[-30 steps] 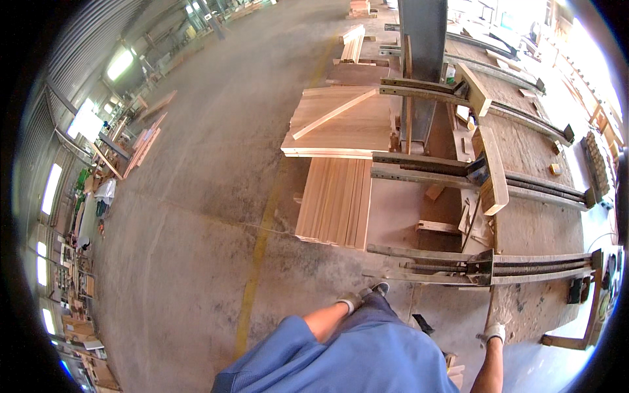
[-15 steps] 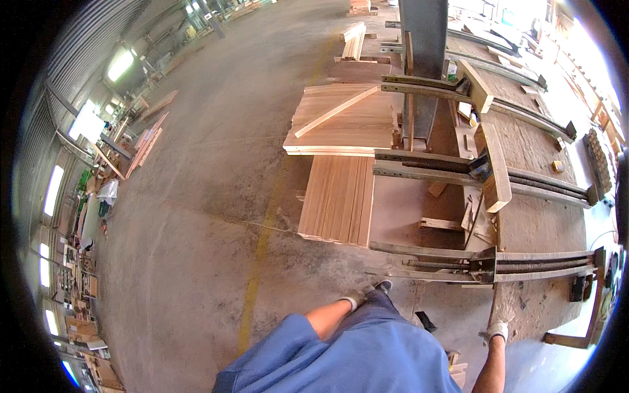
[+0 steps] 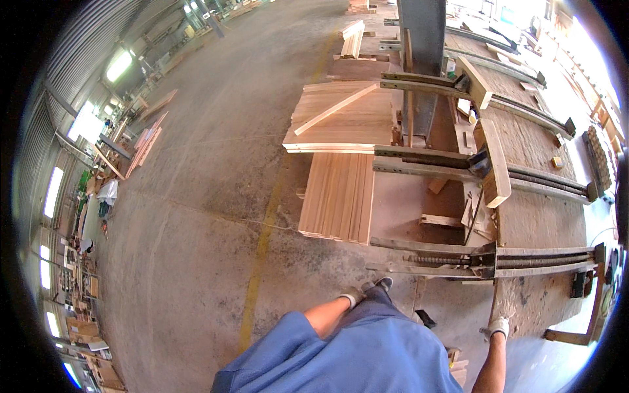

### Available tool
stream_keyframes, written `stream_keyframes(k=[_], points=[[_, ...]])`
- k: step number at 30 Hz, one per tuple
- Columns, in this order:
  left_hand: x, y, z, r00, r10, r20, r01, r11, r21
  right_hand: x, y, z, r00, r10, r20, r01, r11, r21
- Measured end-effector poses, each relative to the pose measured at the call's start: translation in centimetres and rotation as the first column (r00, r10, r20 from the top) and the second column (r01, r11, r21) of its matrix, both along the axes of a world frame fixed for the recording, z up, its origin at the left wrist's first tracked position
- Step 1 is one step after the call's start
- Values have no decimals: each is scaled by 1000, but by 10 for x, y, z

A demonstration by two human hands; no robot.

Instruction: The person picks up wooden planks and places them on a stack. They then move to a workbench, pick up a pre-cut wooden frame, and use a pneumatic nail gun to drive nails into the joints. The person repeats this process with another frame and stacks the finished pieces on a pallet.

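My left hand (image 3: 354, 298), in a pale glove with darker fingers, is beside my dark trouser leg. Its fingers are too small and dim to read. My right hand (image 3: 498, 327), gloved alike, rests at the near edge of a long worn workbench (image 3: 534, 304); its fingers seem apart, with nothing visible in them. Ahead of that hand a steel bar clamp (image 3: 485, 260) with a screw lies across the bench, its rails reaching left over the floor. Two further clamps bear upright wooden blocks (image 3: 491, 164) (image 3: 474, 82).
Left of the clamps stand a stack of boards (image 3: 337, 200) and wider wood panels (image 3: 341, 121) with a loose strip (image 3: 336, 109) on top. A steel column (image 3: 422, 65) rises beyond. A yellow line (image 3: 259, 255) runs along the concrete floor. Offcuts (image 3: 442, 221) lie beneath the clamp rails.
The stacks and clamps sit slightly higher in the picture as the view shifts a little. Both hands stay in nearly the same places.
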State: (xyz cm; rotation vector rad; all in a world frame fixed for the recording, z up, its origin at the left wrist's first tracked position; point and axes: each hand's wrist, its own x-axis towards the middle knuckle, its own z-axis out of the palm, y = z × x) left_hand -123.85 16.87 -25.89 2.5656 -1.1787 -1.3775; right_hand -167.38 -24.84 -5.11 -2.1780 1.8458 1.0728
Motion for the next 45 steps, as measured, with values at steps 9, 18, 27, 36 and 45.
stream_keyframes(k=[9,18,27,36,45], points=[[1,-9,45,999,-50,18,49,997,53,12,16,20,995,86,45,-80,991,-108],[3,-3,43,998,-54,-9,54,998,35,11,14,16,998,45,36,-41,994,-102],[0,-9,56,1000,6,10,-6,998,65,13,6,14,997,-67,-27,69,994,89],[1,-2,25,998,60,-36,-60,998,8,19,11,26,999,-49,4,49,996,78],[-1,-2,32,981,188,-47,-186,982,43,14,16,15,997,69,-17,-70,992,-102]])
